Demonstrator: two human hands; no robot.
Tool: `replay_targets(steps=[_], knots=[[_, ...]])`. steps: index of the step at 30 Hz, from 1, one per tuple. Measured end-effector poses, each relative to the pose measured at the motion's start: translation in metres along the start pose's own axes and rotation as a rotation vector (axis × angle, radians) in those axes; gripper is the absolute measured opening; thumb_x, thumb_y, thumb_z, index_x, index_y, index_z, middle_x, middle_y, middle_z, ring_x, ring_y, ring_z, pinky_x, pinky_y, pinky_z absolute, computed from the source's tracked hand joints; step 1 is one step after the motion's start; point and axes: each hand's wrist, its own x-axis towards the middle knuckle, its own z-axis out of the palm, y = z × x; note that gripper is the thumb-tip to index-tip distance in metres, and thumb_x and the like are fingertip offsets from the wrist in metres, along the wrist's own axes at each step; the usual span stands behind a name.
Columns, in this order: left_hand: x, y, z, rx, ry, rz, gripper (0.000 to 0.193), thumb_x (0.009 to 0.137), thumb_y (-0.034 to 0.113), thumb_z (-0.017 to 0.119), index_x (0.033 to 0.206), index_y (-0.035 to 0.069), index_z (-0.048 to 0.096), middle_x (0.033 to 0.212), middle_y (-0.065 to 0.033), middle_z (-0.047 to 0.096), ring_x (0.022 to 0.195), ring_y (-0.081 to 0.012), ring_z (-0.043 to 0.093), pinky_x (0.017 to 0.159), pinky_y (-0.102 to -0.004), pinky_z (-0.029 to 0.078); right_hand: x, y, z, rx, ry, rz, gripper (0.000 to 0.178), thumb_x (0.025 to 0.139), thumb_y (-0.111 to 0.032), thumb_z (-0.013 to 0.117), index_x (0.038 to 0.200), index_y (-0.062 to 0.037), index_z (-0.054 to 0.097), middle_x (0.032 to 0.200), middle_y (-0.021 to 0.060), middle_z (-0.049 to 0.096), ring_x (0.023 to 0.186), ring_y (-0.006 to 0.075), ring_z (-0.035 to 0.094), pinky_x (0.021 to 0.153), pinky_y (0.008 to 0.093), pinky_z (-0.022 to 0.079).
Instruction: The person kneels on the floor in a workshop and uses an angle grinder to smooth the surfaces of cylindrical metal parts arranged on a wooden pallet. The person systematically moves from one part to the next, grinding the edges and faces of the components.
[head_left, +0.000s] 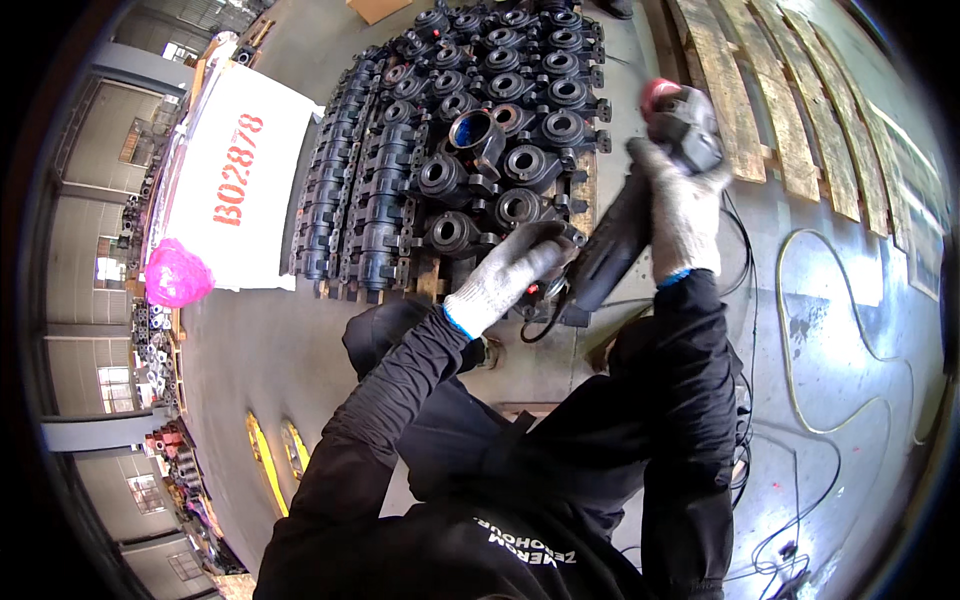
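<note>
My right hand [690, 205], in a white knit glove, is wrapped round a power tool [615, 235] that looks like an angle grinder. It has a long black body, a grey head and a red part at its far end; motion blurs that end. My left hand [515, 268], gloved alike, reaches over the near edge of the metal parts with its fingers stretched out and slightly blurred. Its fingertips lie close to the tool's rear end; whether they touch it I cannot tell. Black ring-shaped castings [520, 205] stand in rows just beyond my left hand.
Long black cylindrical parts [385, 200] line the stack's left side. A white sheet with red markings [235, 180] and a pink bundle [178, 272] lie farther left. Wooden pallets [765, 90] stand at the far right. A yellowish hose [785, 330] and dark cables [800, 520] cross the floor at right.
</note>
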Motion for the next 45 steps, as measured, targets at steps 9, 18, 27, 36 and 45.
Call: replay_targets(steps=[9, 18, 27, 36, 45], knots=[[0.007, 0.023, -0.011, -0.246, 0.155, -0.086, 0.079, 0.077, 0.011, 0.086, 0.145, 0.001, 0.048, 0.126, -0.0088, 0.066, 0.112, -0.0206, 0.066, 0.099, -0.0365, 0.054, -0.053, 0.008, 0.072, -0.167, -0.627, -0.138, 0.101, 0.087, -0.033, 0.083, 0.16, -0.0114, 0.017, 0.133, 0.0239, 0.064, 0.118, 0.0291, 0.065, 0.103, 0.0401, 0.051], [0.013, 0.001, -0.1, -0.379, 0.543, 0.062, 0.049, 0.076, 0.01, 0.083, 0.119, 0.003, 0.06, 0.095, -0.007, 0.068, 0.081, -0.0202, 0.068, 0.076, -0.0366, 0.057, -0.009, 0.066, 0.056, -0.655, -0.782, -0.329, 0.055, 0.09, -0.015, 0.077, 0.138, -0.0036, 0.052, 0.114, 0.0213, 0.074, 0.103, 0.0318, 0.074, 0.09, 0.04, 0.057], [0.02, 0.021, -0.152, -0.172, 0.612, 0.045, 0.058, 0.069, 0.014, 0.086, 0.119, 0.001, 0.059, 0.094, -0.0075, 0.071, 0.081, -0.0172, 0.068, 0.078, -0.0339, 0.056, 0.029, 0.194, 0.074, -1.463, -1.587, -0.606, 0.086, 0.069, -0.009, 0.074, 0.15, -0.0094, 0.047, 0.14, 0.0193, 0.06, 0.129, 0.0371, 0.059, 0.103, 0.0434, 0.053], [0.032, 0.012, -0.168, -0.023, 0.659, -0.089, 0.053, 0.068, 0.022, 0.084, 0.112, 0.0, 0.064, 0.097, -0.0131, 0.072, 0.085, -0.0217, 0.07, 0.081, -0.0366, 0.056, -0.014, 0.224, 0.125, -1.659, -1.826, -0.838, 0.058, 0.091, -0.018, 0.062, 0.148, -0.0144, 0.051, 0.143, 0.0133, 0.055, 0.132, 0.0326, 0.055, 0.104, 0.0459, 0.049], [0.052, 0.021, -0.161, -0.115, 0.718, -0.104, 0.053, 0.067, 0.024, 0.086, 0.11, -0.002, 0.066, 0.09, -0.0142, 0.073, 0.078, -0.0248, 0.07, 0.075, -0.0387, 0.057, -0.002, 0.259, 0.12, -1.612, -1.839, -1.022, 0.044, 0.097, -0.024, 0.057, 0.141, -0.0242, 0.057, 0.127, 0.0067, 0.063, 0.117, 0.028, 0.064, 0.096, 0.0457, 0.05]])
